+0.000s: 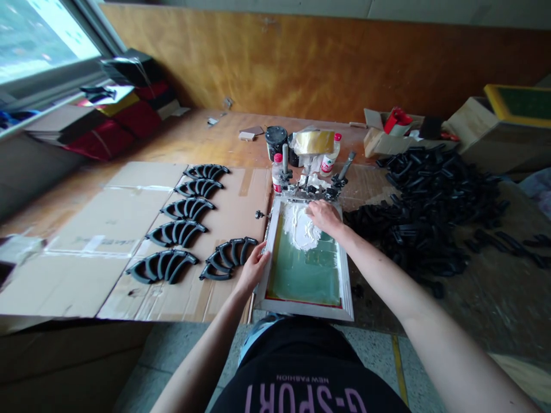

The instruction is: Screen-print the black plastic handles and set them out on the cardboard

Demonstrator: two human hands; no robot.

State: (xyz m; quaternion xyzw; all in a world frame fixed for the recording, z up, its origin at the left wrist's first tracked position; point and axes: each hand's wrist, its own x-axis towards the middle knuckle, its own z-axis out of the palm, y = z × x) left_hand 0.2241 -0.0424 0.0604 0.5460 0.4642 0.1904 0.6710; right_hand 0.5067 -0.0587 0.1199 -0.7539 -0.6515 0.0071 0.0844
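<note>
The table (193,137) bears a paste-smeared frame (345,281) and a carton (379,142) (red item (396,121) inside).

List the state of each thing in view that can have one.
Left hand, touching the left side of the frame
Right hand, curled at the white paste
Green screen, partly smeared with paste
Red-capped bottles, upright, caps on
Black parts on cardboard, arranged in fans
Black pile, heaped
Cardboard box, open

"G-SPORT" in large purple letters across the person's black shirt (307,344) at the near edge, small "NEW FASHION" beside it, red-and-white labels on the left bottle (277,180) and right bottle (328,163) too small to read
</note>
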